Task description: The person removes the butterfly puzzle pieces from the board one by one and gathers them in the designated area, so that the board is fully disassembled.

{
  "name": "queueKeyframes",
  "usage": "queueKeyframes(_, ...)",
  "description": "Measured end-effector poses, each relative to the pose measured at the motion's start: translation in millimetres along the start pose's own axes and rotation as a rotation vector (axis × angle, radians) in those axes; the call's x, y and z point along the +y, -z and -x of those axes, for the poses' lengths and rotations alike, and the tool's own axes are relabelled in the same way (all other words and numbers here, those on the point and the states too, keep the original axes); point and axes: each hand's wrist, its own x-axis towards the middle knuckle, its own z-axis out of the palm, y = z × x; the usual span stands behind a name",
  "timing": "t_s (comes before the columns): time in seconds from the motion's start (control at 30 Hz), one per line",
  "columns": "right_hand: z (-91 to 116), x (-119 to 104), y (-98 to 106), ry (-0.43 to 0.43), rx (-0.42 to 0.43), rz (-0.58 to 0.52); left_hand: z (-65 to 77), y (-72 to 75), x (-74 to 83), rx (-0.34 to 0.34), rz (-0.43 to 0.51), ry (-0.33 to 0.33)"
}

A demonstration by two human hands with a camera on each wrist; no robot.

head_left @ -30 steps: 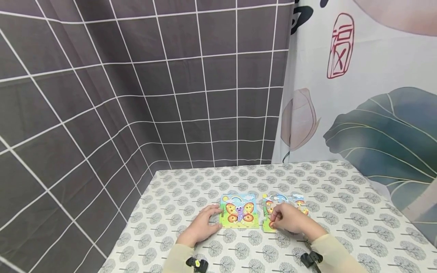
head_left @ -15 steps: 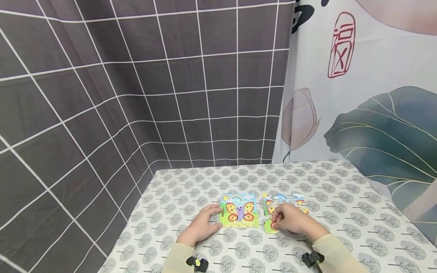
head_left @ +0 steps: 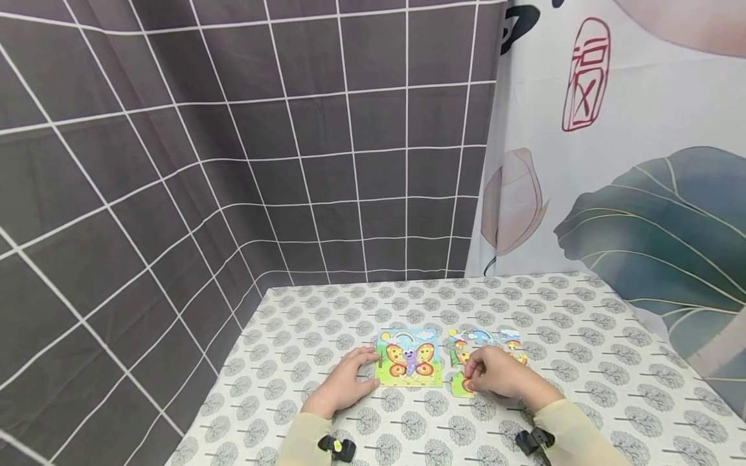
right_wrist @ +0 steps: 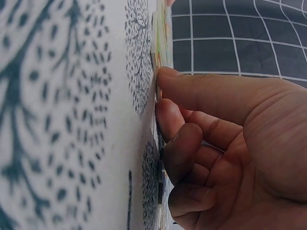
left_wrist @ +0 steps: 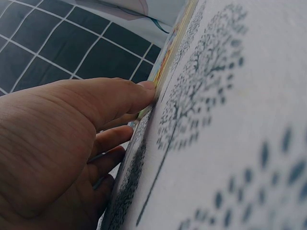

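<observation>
A square butterfly picture board (head_left: pixel 410 358) lies on the table in the head view. My left hand (head_left: pixel 344 383) rests at its left side, fingertips and thumb touching the edge, fingers loosely extended. In the left wrist view the thumb (left_wrist: pixel 144 90) lies right at the board's rim. To the right is a group of jigsaw puzzle pieces (head_left: pixel 481 338) with a similar butterfly scene. My right hand (head_left: pixel 495 373) pinches a green corner puzzle piece (head_left: pixel 460 385) at the group's lower left, between thumb and index finger. The hand hides several pieces behind it.
The table carries a white cloth (head_left: pixel 419 427) printed with grey trees. A dark grid curtain (head_left: pixel 350 194) hangs behind and to the left, and a white floral curtain (head_left: pixel 524 194) at the right. Each wrist wears a black camera mount (head_left: pixel 533 441).
The right hand has shifted the pinched corner piece slightly to the right. The left hand has stayed at the board, and the head view has moved a little.
</observation>
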Motion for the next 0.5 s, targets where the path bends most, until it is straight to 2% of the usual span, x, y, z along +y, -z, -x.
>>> queueKeyframes(0.3,0.2,-1.9,-0.3,-0.045,0.01,-0.008,0.8,0.6,1.7,0.001,0.002,-0.003)
queueKeyframes(0.5,-3.7,-6.9,0.1,-0.027,0.024,-0.006,0.5,0.8,1.5,0.004,0.001,-0.015)
